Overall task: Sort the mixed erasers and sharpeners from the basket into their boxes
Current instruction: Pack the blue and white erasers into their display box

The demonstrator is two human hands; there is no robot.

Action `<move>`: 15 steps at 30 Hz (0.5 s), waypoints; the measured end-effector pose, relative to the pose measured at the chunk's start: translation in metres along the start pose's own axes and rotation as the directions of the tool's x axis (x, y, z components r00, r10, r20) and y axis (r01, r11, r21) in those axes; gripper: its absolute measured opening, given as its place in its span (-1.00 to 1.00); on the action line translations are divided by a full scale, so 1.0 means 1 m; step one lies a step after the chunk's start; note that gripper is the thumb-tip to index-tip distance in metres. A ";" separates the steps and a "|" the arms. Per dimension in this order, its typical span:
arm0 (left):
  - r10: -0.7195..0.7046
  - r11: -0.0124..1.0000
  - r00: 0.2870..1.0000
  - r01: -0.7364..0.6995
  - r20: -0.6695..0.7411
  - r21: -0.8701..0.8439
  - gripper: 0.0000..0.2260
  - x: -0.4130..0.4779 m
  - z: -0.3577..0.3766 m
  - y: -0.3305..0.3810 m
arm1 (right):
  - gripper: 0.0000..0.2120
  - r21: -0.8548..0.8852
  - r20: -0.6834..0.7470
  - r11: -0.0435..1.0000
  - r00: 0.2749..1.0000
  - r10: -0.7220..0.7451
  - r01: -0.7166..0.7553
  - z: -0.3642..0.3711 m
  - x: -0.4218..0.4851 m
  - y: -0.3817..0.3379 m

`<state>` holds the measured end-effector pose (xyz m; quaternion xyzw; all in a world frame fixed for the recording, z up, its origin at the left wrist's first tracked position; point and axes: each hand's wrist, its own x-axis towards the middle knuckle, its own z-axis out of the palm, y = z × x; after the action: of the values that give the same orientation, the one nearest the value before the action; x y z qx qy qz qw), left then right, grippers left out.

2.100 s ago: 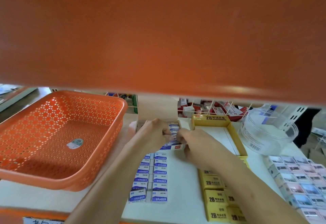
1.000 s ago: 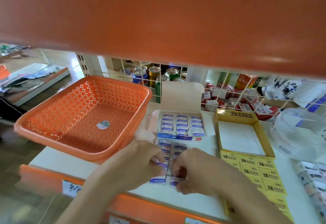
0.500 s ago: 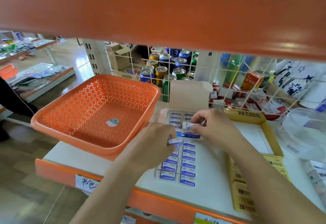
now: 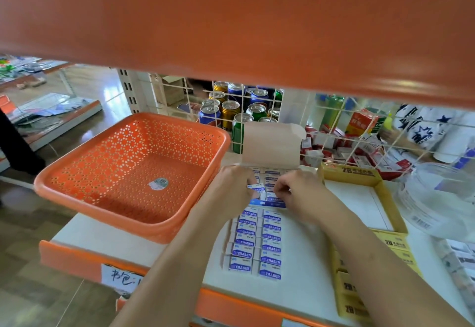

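Left hand [image 4: 235, 185] pinching one eraser [image 4: 255, 187] over the open eraser box [image 4: 268, 202], near the shelf's [image 4: 128, 247] back edge.
Boxing step in hand, seemingly: basket [image 4: 128, 172] at left edge showing only a sticker, rows of erasers [image 4: 257, 243] at front edge. Right hand [image 4: 300, 194] curled at box front, grip impossible to tell. Next: seat eraser flat in a free slot, then pick from rows.

The orange basket [image 4: 84, 193] holds only a sticker. Just right of it my eraser box [image 4: 270, 144] stands open, lid up. Off the basket's near-right corner, two rows of blue-white erasers [image 4: 257, 244] lie flat.
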<state>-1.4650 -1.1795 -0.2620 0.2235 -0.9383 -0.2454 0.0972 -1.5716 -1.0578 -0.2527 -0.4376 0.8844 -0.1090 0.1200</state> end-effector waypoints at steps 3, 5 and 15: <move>-0.028 0.998 0.998 0.031 0.051 -0.046 -0.78 0.006 0.001 -0.003 | -0.83 0.012 0.020 1.000 1.000 0.020 -0.021 -0.001 0.000 0.000; -0.046 0.998 0.996 0.049 0.072 -0.031 -0.81 0.010 0.001 -0.004 | -0.81 0.028 0.014 1.000 1.000 -0.003 0.003 -0.001 -0.003 -0.002; -0.084 0.995 0.994 0.079 0.073 0.062 -0.96 0.011 -0.003 0.000 | -0.92 0.058 0.037 0.998 0.999 -0.005 0.003 -0.001 0.000 -0.001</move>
<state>-1.4740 -1.1859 -0.2587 0.2548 -0.9383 -0.2295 0.0448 -1.5711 -1.0577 -0.2517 -0.4377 0.8776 -0.1267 0.1486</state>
